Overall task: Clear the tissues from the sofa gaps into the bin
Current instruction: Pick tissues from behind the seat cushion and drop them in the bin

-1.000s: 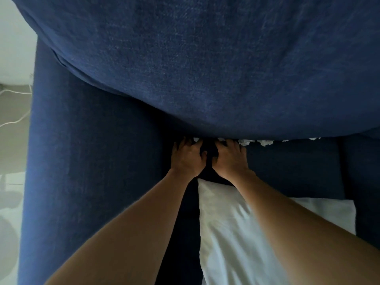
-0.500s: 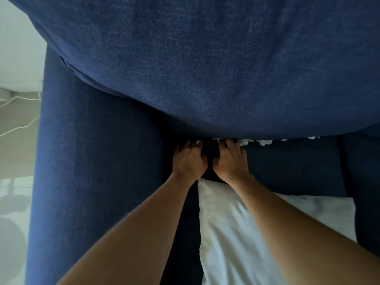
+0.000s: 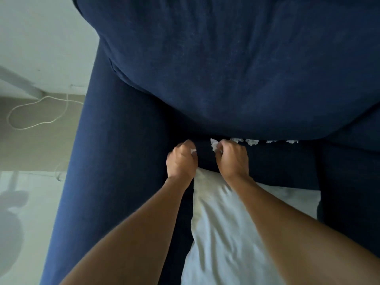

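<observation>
Both hands, flat in the gap a second ago, are now lifting out: left hand [image 3: 182,160] and right hand [image 3: 232,159] each clenching a tissue scrap [image 3: 214,145]; more tissues [image 3: 251,141] remaining at centre right.

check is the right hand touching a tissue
Touching: the head view shows the right hand closed on a white tissue that sticks out past its fingers.

White pillow [image 3: 236,233]: lying on the seat, creased, one corner pointing toward the backrest. White cord [image 3: 39,112]: looped loosely on the beige floor [image 3: 37,145], left of the furniture. Pale wall [image 3: 41,38]: above the floor. Dark rounded shadow on the light floor area at lower left.
</observation>
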Motion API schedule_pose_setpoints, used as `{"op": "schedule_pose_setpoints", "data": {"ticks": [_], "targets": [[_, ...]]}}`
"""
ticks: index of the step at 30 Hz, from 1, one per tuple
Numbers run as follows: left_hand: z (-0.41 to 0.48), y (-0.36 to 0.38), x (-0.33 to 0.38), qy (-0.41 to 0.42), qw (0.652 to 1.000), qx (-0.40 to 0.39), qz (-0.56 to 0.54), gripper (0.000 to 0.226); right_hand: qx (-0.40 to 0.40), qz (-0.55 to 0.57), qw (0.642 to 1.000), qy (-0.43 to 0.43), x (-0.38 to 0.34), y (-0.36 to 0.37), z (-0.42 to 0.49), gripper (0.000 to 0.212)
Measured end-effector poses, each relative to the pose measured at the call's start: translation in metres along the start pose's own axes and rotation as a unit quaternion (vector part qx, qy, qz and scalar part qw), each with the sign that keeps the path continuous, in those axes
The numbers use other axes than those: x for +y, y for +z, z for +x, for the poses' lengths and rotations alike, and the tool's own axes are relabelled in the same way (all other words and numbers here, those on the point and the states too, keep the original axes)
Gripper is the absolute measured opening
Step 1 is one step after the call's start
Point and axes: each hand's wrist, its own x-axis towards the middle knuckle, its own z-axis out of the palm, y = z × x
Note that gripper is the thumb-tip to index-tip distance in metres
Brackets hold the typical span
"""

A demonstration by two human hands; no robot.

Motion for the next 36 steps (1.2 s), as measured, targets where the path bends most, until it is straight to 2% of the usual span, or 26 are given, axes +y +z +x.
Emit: {"op": "schedule_pose_setpoints", "data": {"ticks": [4,7,10,15,21,25,29,36], "targets": [[-0.02,-0.034,0.003,-0.025,0.998,0.055,-0.032,0.015,0.027,0.038,0.997,-0.058,-0.033,-0.025,-0.004,0.018],[-0.032,-0.066,-0.006,-0.054,0.991,0.101,-0.068,0.018,0.008,0.058,0.993,-0.098,-0.067,-0.037,-0.007,0.023],[-0.044,-0.1,-0.029,-0.091,0.98,0.142,-0.104,0.017,-0.01,0.114,0.986,-0.119,-0.109,-0.036,-0.014,0.018],[-0.063,-0.15,-0.094,-0.142,0.963,0.182,-0.14,0.018,-0.064,0.208,0.972,-0.088,-0.185,-0.009,-0.036,0.011],[-0.103,-0.192,-0.203,-0.241,0.93,0.197,-0.193,0.016,-0.137,0.214,0.959,-0.126,-0.281,0.047,-0.097,0.028],[-0.14,-0.202,-0.274,-0.291,0.908,0.207,-0.22,0.024,-0.212,0.182,0.945,-0.169,-0.334,0.088,-0.137,0.025],[-0.182,-0.202,-0.337,-0.352,0.881,0.201,-0.242,0.013,-0.288,0.097,0.928,-0.214,-0.37,0.124,-0.176,0.02],[-0.243,-0.181,-0.416,-0.442,0.841,0.151,-0.275,0.018,-0.38,-0.008,0.896,-0.23,-0.399,0.184,-0.233,0.014]]}}
